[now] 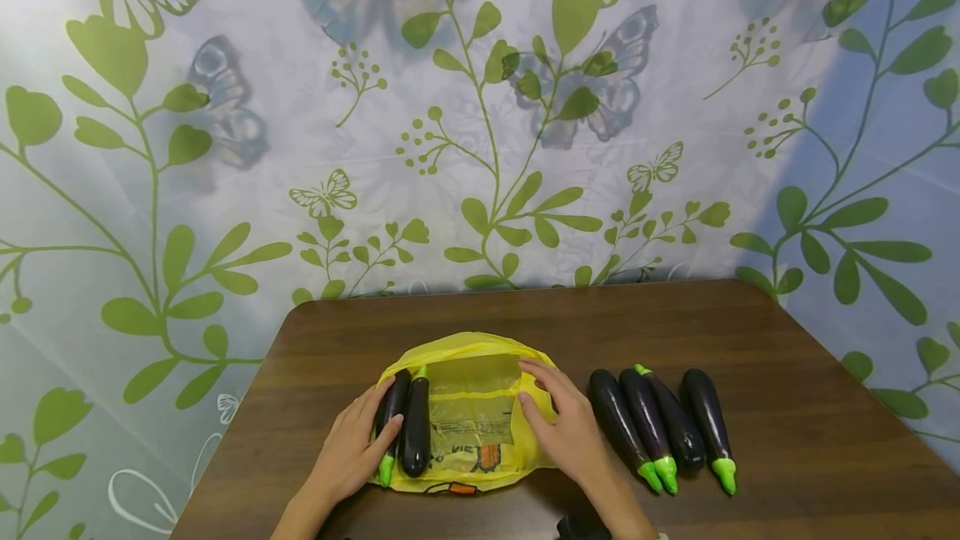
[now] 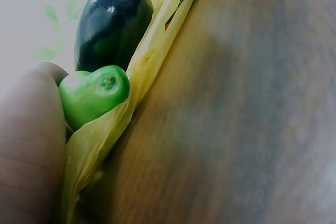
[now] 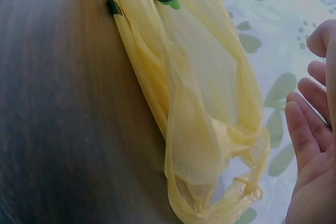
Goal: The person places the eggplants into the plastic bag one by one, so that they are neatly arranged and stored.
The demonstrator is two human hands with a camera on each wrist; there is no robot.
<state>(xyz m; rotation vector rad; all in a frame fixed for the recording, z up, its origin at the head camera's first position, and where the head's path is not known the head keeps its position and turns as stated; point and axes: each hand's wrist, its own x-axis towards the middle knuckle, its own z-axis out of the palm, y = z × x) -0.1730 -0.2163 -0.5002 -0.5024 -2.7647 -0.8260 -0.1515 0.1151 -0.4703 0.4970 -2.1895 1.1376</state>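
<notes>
A yellow plastic bag (image 1: 472, 346) lies with its mouth spread wide on the table. Two dark eggplants lie side by side at its left: the outer eggplant (image 1: 392, 408) and the inner eggplant (image 1: 416, 432). My left hand (image 1: 348, 444) grips the outer one, thumb across it; its green stem end (image 2: 94, 95) points toward me in the left wrist view, beside the bag's edge. Over the bag's right rim, my right hand (image 1: 570, 432) has its fingers extended and holds nothing. In the right wrist view that hand (image 3: 315, 140) appears apart from the bag (image 3: 194, 129).
Several more eggplants (image 1: 651, 423) lie right of my right hand, most green stems toward me. The brown wooden table (image 1: 810, 407) ends at a patterned cloth backdrop (image 1: 525, 190). A small black object (image 1: 581, 527) sits at the near edge by my right forearm.
</notes>
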